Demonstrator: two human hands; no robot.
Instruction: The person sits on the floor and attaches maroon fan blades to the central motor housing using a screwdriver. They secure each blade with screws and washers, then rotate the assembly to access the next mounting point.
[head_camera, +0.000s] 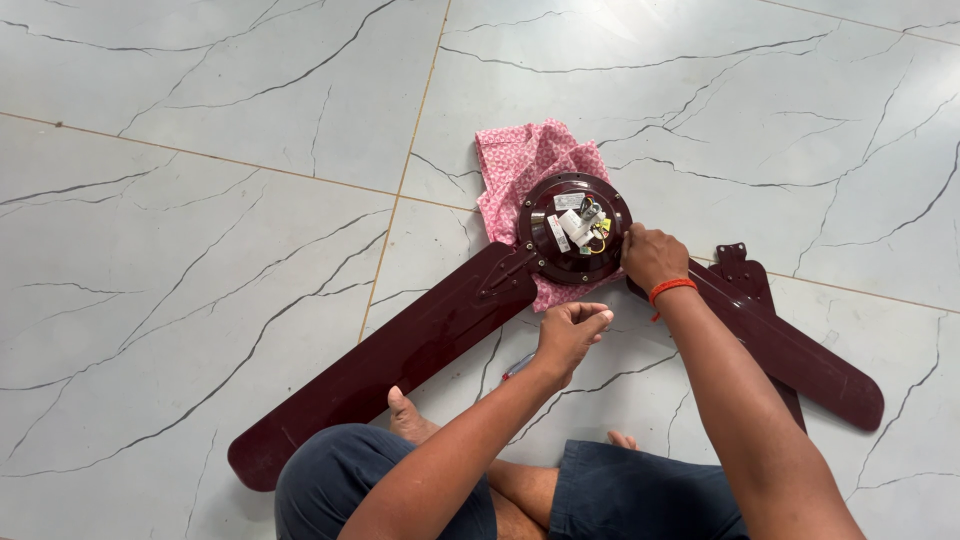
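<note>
— Where's your work? 
— The round maroon metal fan motor (573, 228) sits on pink patterned cloth (520, 160). Your right hand (652, 257) pinches its rim, fingers together. 
— And the left hand (570, 332)? 
— Fingertips bunched, perhaps on something small; I cannot tell what. Keep the motor steady.

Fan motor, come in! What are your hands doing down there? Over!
Right hand on the rim of the maroon fan motor. Left hand pinched shut just above the floor, contents too small to tell. Pink cloth under motor; loose blade behind right wrist.

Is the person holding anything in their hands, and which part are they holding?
The right hand grips the rim of the round maroon fan motor. The left hand has its fingertips pinched together; whether something tiny is between them cannot be told.
</note>
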